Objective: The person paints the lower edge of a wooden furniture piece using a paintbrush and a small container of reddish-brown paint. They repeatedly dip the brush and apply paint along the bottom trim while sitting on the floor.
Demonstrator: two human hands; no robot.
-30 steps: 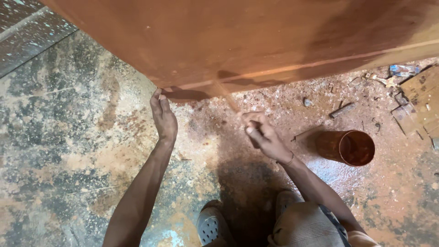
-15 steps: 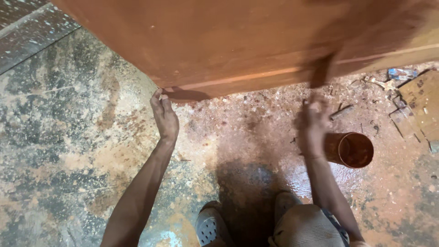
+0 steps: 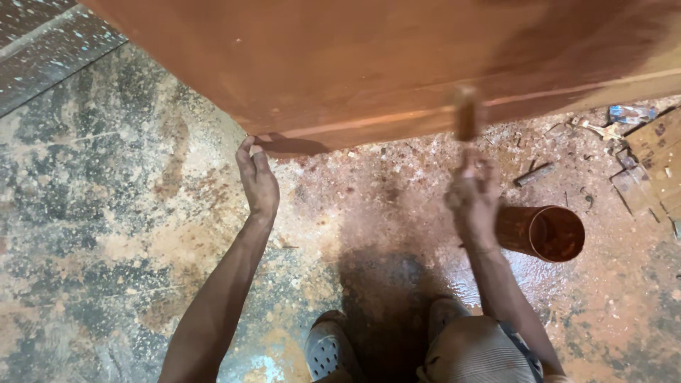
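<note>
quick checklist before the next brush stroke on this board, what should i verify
1. Left hand steadying the board at its lower corner: ok, fingertips touch the edge.
2. Right hand gripping the brush: ok, though blurred by motion.
3. Brush loaded with stain: cannot tell, too blurred.
4. Cup within reach: ok, right beside the right hand.
5. Footing: not ok, the floor by the sandals looks wet.

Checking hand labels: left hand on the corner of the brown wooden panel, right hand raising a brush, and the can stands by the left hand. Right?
Not quite. In the head view the can lies beside the right hand, not the left hand. The rest holds: left fingers at the panel corner, right raising the brush.
</note>
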